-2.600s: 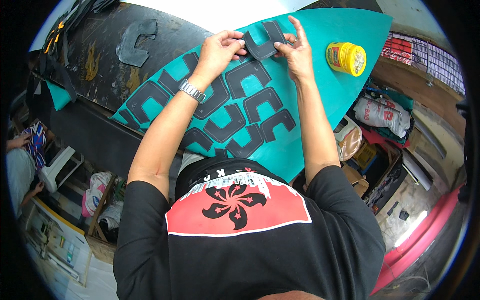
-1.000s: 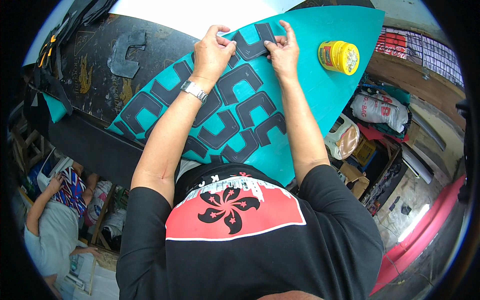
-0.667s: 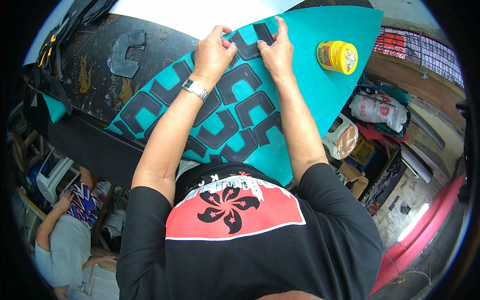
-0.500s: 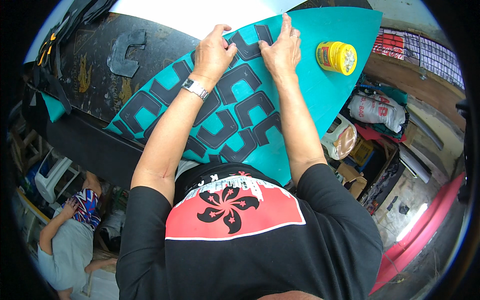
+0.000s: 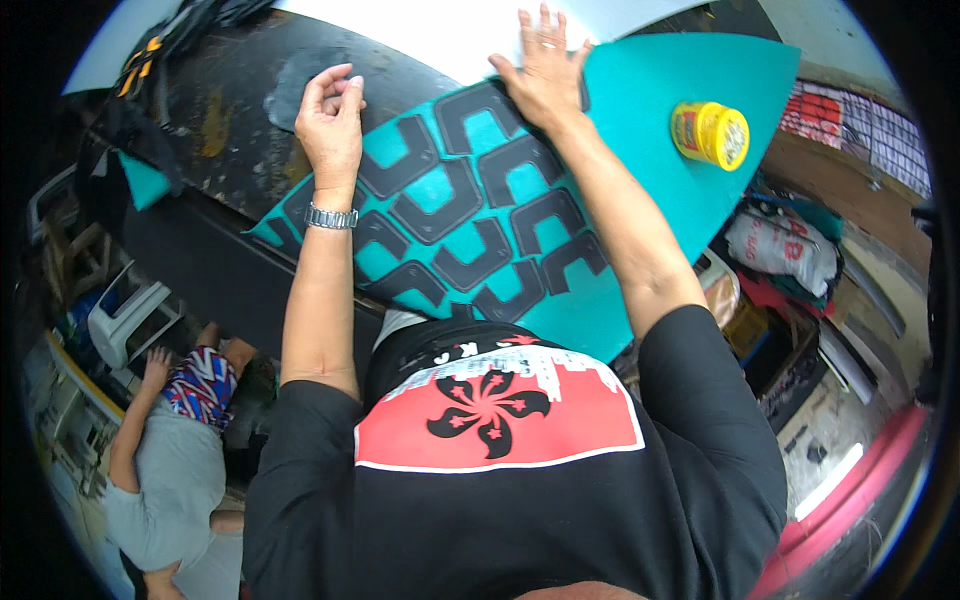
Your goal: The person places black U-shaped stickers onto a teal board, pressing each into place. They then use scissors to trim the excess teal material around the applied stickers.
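A teal sheet (image 5: 690, 210) lies across the table, covered on its left part with dark, U-shaped cut pieces (image 5: 430, 190). My left hand (image 5: 332, 125) is raised above the dark tabletop, just off the sheet's far left edge. Its thumb and fingers are curled together; whether anything is between them I cannot make out. Right beside it, partly hidden behind the fingers, lies a grey curved piece (image 5: 288, 95). My right hand (image 5: 546, 85) rests with fingers spread where the teal sheet meets a white sheet (image 5: 440, 30).
A yellow jar (image 5: 712, 135) stands on the sheet's right side. Orange-handled scissors (image 5: 140, 68) lie with black strips at the far left. Another person (image 5: 175, 450) is at lower left, near a white plastic chair (image 5: 130, 315). Bags and boxes crowd the right.
My left hand has left the dark pieces and moved left, over to the grey curved piece. My right hand has spread its fingers flat at the sheet's far edge. The whole view has shifted slightly.
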The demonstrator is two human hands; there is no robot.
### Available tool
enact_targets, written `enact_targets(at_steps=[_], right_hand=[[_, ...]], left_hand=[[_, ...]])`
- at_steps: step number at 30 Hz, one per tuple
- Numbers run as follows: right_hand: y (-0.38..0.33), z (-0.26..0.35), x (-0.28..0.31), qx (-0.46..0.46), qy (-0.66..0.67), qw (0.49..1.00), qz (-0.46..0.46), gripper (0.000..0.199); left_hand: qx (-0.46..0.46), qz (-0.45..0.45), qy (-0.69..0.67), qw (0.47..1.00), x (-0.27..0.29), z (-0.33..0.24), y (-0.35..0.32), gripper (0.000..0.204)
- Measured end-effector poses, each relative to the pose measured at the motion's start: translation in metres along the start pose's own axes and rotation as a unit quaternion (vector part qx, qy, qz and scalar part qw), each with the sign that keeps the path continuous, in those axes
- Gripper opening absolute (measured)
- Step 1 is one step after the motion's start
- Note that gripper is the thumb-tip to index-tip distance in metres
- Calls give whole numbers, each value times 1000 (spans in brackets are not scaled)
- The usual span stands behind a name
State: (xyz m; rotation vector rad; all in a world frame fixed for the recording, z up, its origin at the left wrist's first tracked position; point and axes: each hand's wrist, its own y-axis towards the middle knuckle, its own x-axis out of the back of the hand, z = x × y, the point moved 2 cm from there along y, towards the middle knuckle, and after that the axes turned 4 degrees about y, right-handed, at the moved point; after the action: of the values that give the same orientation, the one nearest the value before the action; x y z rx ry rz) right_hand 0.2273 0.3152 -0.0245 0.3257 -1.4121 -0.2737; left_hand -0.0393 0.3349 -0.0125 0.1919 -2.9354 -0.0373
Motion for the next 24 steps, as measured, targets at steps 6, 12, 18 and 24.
enact_targets(at_steps=[6, 12, 18, 24], right_hand=[[4, 72, 14, -36, 355, 933, -37, 59], [38, 216, -5, 184, 388, 901, 55, 62], [49, 236, -25, 156, 327, 928, 84, 55], [53, 216, -40, -77, 494, 866, 14, 40]], left_hand=[[-21, -154, 90, 984, 76, 28, 15, 27], [70, -97, -10, 993, 97, 39, 15, 38], [16, -101, -39, 994, 98, 28, 14, 37], [-23, -47, 86, 995, 82, 24, 15, 37]])
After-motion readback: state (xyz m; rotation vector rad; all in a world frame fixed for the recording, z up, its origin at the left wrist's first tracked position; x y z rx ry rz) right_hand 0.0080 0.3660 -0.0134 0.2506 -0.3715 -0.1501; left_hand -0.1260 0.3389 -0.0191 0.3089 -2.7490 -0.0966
